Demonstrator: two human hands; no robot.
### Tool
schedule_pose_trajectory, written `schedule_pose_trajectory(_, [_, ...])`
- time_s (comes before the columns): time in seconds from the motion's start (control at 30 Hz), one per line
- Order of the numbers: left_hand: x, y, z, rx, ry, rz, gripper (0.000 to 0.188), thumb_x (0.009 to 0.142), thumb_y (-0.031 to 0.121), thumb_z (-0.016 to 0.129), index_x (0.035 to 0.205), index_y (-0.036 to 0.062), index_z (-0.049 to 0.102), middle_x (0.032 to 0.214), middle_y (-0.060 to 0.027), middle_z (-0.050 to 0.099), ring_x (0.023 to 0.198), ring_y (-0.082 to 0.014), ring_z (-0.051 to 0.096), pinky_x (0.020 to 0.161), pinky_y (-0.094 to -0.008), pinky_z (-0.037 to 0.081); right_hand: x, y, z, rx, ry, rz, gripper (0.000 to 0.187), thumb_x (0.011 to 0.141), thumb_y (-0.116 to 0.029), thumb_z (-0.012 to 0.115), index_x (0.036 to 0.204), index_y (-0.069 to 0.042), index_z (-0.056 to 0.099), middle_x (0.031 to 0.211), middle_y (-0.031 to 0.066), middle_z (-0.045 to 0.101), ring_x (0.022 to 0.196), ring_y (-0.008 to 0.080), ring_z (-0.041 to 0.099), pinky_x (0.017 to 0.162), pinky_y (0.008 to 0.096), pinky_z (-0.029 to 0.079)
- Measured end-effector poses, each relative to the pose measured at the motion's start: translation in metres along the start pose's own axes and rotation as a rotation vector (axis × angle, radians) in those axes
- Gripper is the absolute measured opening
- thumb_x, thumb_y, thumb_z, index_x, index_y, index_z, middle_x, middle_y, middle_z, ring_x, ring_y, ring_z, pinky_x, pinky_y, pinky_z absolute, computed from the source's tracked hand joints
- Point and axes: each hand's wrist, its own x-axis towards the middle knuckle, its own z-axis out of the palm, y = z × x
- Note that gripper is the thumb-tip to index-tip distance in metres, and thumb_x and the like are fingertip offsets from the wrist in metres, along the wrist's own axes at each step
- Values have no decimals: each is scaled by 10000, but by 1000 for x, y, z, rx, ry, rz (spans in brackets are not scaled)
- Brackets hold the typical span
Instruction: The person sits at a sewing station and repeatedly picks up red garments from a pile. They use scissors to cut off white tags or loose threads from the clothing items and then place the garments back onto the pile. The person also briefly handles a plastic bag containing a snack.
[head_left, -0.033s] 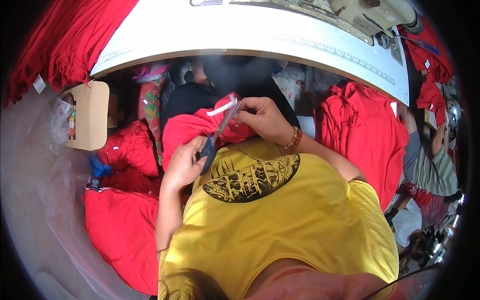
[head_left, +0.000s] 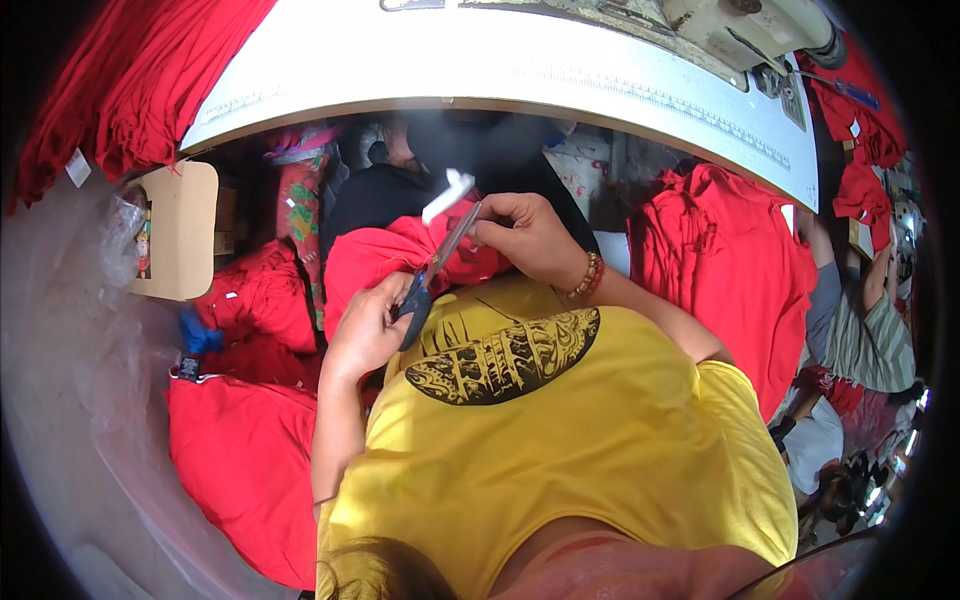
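A garment workshop: sewing machine (head_left: 745, 30) on white table (head_left: 500, 70), red garment piles (head_left: 730, 250) all around.

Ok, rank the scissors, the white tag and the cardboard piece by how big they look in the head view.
1. Cardboard piece, clearly largest.
2. Scissors, held in the left hand.
3. White tag, smallest.
The scissors sit nearer the camera, so true sizes stay unsure.

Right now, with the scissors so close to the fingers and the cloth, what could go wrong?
1. The scissors in the left hand point toward the right hand, which pinches the red garment just beside the blades; a fingertip could be nicked.
2. The garment is bunched under the blades, so a cut could catch a fold of it rather than only the white tag.
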Motion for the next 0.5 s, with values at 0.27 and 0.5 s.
schedule_pose_trajectory(0.27, [30,27,-73,-282,429,50,171,857,108,669,973,7,595,802,-46,640,735,-89,607,660,-237,486,-4,3,-18,107,-137,76,503,823,-192,744,1242,-12,533,1078,65,622,986,107,583,879,255,472])
schedule_pose_trajectory(0.5, [153,66,-174,830,781,119,394,860,310,636,995,-60,620,907,-253,652,892,-390,636,799,-428,484,-6,39,-48,-330,-72,32,330,880,-231,662,1104,5,608,955,61,661,889,128,609,794,292,491])
